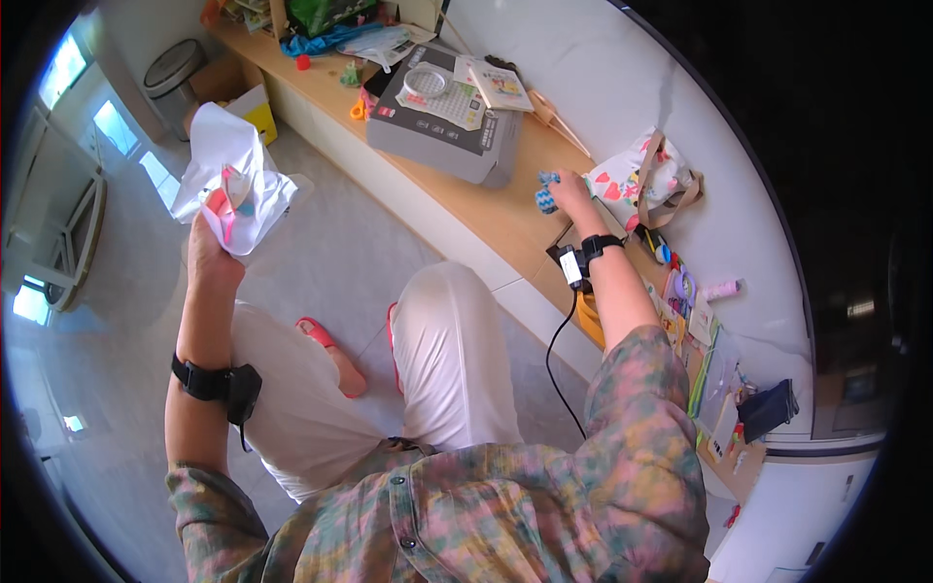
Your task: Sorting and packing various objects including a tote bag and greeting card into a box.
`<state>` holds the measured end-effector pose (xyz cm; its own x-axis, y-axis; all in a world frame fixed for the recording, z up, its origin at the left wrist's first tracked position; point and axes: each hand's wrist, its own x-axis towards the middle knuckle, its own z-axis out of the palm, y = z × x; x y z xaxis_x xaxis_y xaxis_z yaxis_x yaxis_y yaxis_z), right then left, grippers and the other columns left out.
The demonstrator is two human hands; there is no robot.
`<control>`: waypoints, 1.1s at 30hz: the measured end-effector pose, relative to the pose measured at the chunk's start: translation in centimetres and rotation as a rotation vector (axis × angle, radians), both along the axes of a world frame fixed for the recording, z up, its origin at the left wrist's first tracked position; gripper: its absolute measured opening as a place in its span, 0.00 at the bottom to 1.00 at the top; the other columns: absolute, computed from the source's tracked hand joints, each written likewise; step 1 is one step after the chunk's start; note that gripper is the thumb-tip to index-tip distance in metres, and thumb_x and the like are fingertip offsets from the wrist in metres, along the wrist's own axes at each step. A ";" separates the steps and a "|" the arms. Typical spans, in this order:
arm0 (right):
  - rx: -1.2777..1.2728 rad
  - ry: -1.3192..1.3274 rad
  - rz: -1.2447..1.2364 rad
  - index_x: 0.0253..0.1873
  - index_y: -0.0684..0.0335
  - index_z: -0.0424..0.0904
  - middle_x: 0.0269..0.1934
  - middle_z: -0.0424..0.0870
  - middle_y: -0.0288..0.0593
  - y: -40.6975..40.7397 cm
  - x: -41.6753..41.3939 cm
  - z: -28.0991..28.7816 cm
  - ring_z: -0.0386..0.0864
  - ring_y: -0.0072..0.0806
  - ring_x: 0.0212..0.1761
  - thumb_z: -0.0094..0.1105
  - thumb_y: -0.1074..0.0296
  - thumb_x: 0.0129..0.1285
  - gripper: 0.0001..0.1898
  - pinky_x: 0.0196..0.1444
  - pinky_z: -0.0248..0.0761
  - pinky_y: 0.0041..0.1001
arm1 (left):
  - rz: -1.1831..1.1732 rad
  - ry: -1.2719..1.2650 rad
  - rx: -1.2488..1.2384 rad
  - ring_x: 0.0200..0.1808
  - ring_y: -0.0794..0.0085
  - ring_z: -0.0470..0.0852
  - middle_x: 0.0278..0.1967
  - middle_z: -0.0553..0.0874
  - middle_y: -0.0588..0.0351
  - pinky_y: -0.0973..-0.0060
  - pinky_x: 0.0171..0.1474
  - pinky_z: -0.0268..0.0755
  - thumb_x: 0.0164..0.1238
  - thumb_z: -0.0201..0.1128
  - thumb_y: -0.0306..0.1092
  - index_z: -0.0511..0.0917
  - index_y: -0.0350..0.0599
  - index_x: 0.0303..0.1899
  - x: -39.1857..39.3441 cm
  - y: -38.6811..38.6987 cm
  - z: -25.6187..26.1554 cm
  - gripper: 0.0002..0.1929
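My left hand (213, 256) is raised over the floor at the left. It grips a crumpled white sheet (219, 146) with pink and other coloured pieces showing in its middle; whether it is paper or plastic I cannot tell. On the right, my right hand (570, 194) reaches over the wooden ledge, its fingers closed around a small blue-and-white zigzag-patterned object (545, 201). Its exact kind is hard to tell, as the fingers cover part of it. Just beyond that hand rests a white fabric bag (616, 186) with a heart and flower print and tan handles.
A large grey box (430, 149) on the ledge (466, 193) carries a round clear lid (425, 81) and a booklet (501, 87). Orange-handled scissors (358, 109) lie beside it. Tape rolls (684, 286) and stationery crowd the right end. A lidded bin (175, 80) stands at the far left.
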<state>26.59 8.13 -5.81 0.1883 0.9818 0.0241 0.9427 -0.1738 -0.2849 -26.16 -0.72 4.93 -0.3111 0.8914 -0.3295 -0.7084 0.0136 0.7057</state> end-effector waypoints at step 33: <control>0.269 -0.015 0.193 0.54 0.67 0.70 0.50 0.70 0.55 -10.3 -11.5 -4.9 0.72 0.49 0.51 0.51 0.74 0.59 0.17 0.52 0.68 0.40 | -0.253 -0.011 0.253 0.43 0.69 0.83 0.45 0.81 0.50 0.74 0.46 0.79 0.64 0.62 0.36 0.71 0.37 0.55 -0.4 -0.5 -0.8 0.21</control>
<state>15.13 -2.16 -10.73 -0.0034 0.9573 0.2891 0.9553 0.0886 -0.2822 -26.53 -1.26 4.16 -0.0674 0.9936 -0.0905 -0.7125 0.0156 0.7015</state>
